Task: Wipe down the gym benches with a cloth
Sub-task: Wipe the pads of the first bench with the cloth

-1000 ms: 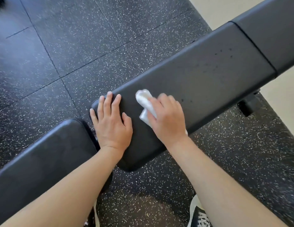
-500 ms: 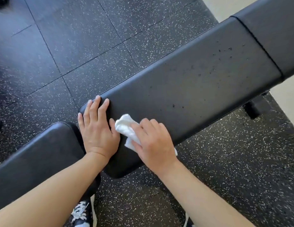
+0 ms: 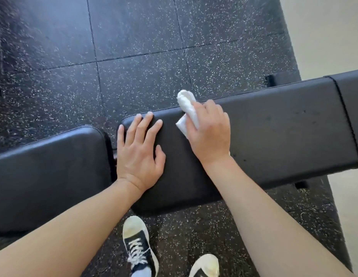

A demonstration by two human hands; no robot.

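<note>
Presently the cloth (image 3: 187, 108) is gripped by the right hand (image 3: 209, 134) at the bench pad (image 3: 274, 136)'s far edge, while the left hand (image 3: 139, 150) is laid flat. Dark specks remain further right, so wiping is judged unfinished.

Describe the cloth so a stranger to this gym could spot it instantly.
Start at the long black bench pad running across the speckled rubber floor. Near its far edge, the right hand grips a small crumpled cloth, one end poking beyond the fingers. It is the only white thing on the black padding.
</note>
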